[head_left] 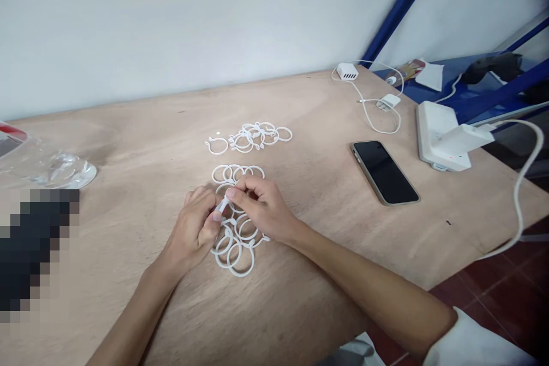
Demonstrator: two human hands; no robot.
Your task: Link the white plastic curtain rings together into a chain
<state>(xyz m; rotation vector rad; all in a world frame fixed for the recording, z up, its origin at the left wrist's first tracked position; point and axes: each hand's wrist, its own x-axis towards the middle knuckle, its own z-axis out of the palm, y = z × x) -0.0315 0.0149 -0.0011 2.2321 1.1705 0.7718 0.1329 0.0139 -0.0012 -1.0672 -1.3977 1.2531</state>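
My left hand (pixel 197 223) and my right hand (pixel 263 203) meet over a loose pile of white curtain rings (pixel 241 273). Between their thumbs and fingers is one white curtain ring (pixel 223 204), seen nearly edge-on and partly hidden by the fingers. The left hand pinches its lower part, and the right thumb and forefinger close on its upper end. Each loose ring has a small eyelet on it. Farther back on the wooden table lies a second group of white curtain rings (pixel 244 142), some overlapping, with one ring (pixel 218 146) at its left side.
A phone (pixel 386 172) lies to the right. Beyond it are a white charger hub (pixel 347 71), a plug (pixel 388 102) with cable, and a power strip (pixel 437 126) at the table's right edge. A clear plastic bottle (pixel 55 167) lies at left, near a pixelated dark patch.
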